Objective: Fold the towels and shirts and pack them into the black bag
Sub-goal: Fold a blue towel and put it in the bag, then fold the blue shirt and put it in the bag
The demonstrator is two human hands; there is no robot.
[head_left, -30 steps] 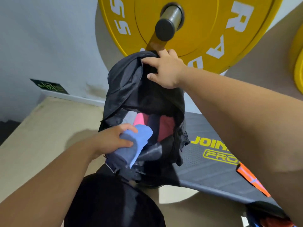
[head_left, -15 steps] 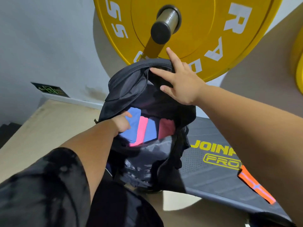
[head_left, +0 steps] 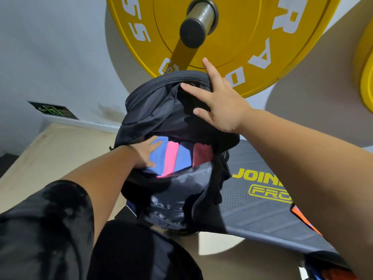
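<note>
1. Black bag (head_left: 161,110): being shown upright, just beside a grey platform (head_left: 252,215) lettered in yellow and below a yellow weight plate (head_left: 242,37). Its main opening is being kept wide, with the top flap being pushed back.
2. Folded cloths: four are being kept side by side, on edge, inside the bag's mouth. From left to right these are being listed as a blue cloth (head_left: 159,158), a pink cloth (head_left: 170,158), a second blue cloth (head_left: 183,158) and a dark red cloth (head_left: 202,154), each touching the next.
3. Left hand (head_left: 144,153): being laid flat inside the opening and pressed on the blue cloth with fingers straight. Nothing is being gripped.
4. Right hand (head_left: 220,106): being spread against the top flap, fingers straight and splayed. Nothing is being clasped.
5. Barbell sleeve (head_left: 199,23): being seen end-on through the plate's centre.
6. Green sign (head_left: 53,110): being displayed low on the wall, well apart from the bag.
</note>
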